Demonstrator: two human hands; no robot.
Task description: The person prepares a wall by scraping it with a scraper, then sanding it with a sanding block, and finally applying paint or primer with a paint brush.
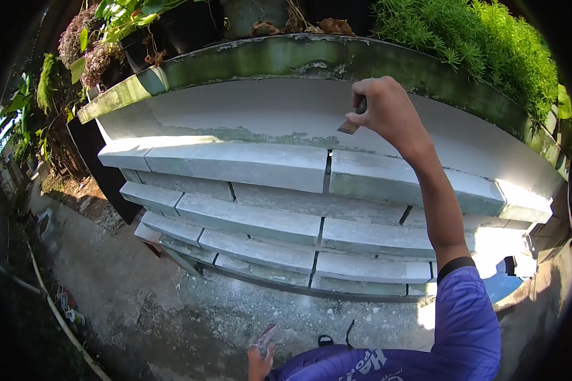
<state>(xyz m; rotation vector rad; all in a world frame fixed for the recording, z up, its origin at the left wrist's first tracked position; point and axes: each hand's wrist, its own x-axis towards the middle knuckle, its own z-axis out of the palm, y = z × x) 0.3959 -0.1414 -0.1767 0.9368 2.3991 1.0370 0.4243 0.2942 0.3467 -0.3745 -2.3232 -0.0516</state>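
My right hand (382,109) is closed round the dark handle of a small scraper (347,127), its flat blade pointing down and left near the pale wall face (235,105). The blade is just above the top ledge of white blocks (248,159); whether it touches the wall I cannot tell. Low in the view, beside my purple shirt, my left hand (261,357) is closed on a thin, pale pinkish object (265,335) that I cannot make out clearly.
A mossy green rim (203,70) runs above the wall, with potted plants and a leafy bush (470,51) behind it. Stepped block courses descend to rough concrete ground (146,298). A blue round object (501,282) lies at right, and a pipe (57,311) at left.
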